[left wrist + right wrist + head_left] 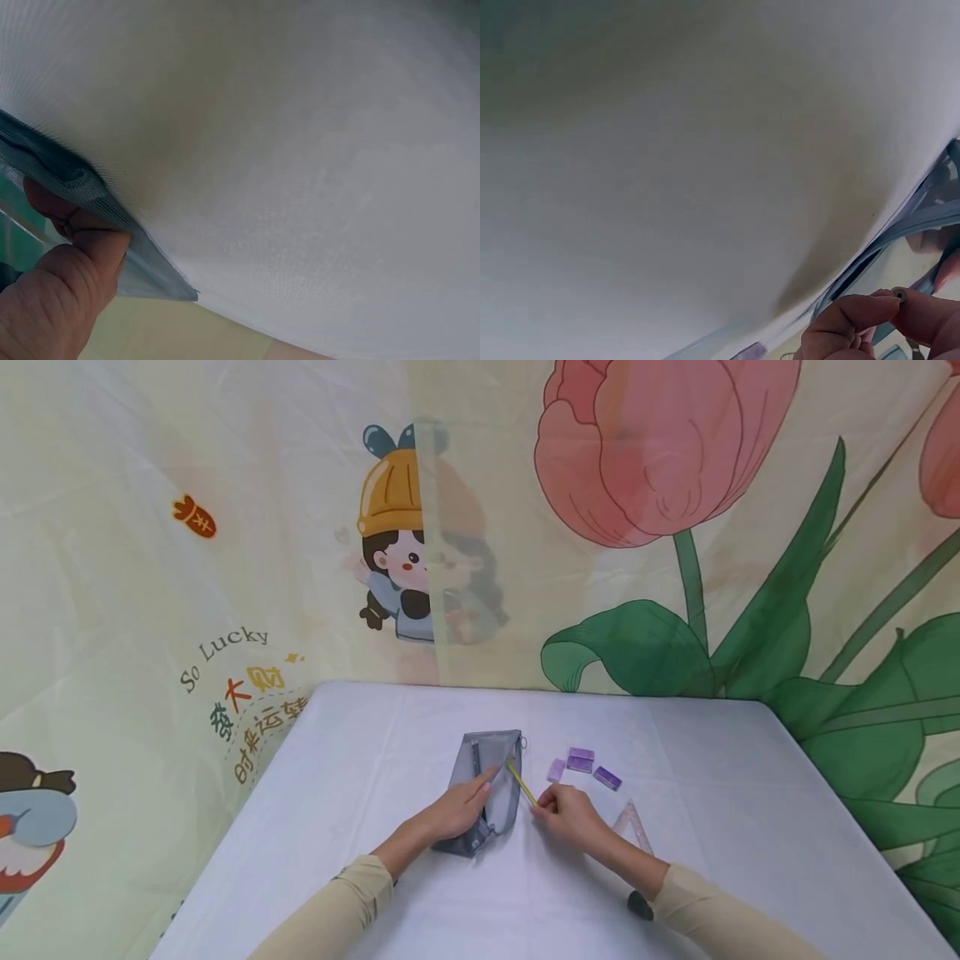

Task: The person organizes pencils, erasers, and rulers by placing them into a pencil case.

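Observation:
A grey-blue zippered pencil case lies on the white table, its zipper open. My left hand grips it; in the left wrist view, the thumb and a finger pinch the fabric edge. Between the thumb and fingers of my right hand is a thin yellow pencil. It slants up and left, its far end at the opening of the case. Only the small round end of the pencil shows in the right wrist view.
Several small purple blocks, like erasers, lie to the right of the case. A clear triangular ruler is partly hidden behind my right forearm. A dark rounded object shows beside the right sleeve. A printed cloth hangs behind the table.

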A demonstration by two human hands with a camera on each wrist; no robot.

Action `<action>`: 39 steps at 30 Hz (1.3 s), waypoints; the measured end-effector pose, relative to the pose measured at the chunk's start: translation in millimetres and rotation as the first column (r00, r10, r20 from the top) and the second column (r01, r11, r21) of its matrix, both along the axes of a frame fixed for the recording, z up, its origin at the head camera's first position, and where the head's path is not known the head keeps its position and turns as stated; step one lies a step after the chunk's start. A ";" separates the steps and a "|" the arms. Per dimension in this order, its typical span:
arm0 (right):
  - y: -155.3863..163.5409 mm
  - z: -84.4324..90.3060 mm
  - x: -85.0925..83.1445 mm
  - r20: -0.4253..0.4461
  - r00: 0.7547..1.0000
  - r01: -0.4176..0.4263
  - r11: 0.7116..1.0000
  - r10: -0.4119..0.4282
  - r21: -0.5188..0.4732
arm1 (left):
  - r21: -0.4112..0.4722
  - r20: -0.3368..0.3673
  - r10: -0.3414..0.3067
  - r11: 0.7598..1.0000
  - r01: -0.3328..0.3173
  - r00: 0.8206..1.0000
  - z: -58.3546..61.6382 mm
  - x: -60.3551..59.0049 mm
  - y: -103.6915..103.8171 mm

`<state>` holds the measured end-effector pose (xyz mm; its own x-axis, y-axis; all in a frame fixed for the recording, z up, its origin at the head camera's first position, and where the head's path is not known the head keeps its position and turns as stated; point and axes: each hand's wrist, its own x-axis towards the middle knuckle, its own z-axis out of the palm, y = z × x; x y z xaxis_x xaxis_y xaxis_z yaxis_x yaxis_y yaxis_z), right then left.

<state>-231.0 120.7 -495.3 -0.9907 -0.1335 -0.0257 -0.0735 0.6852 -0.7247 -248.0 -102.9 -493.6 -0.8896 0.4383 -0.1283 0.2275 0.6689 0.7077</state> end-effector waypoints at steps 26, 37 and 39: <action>-44.2 -1.4 -6.7 -0.038 0.996 -0.086 0.996 0.085 -0.023 | 0.019 -0.007 -0.010 1.000 0.010 1.000 -0.8 -1.6 -4.4; -56.2 0.1 -3.7 0.014 0.996 -0.089 0.995 0.090 -0.037 | 0.036 0.004 -0.015 0.999 0.015 1.000 -2.9 -1.9 -3.0; -56.3 0.2 -3.7 0.019 0.995 -0.101 0.994 0.101 -0.034 | 0.036 0.005 -0.014 0.999 0.014 1.000 -3.2 -1.5 -2.7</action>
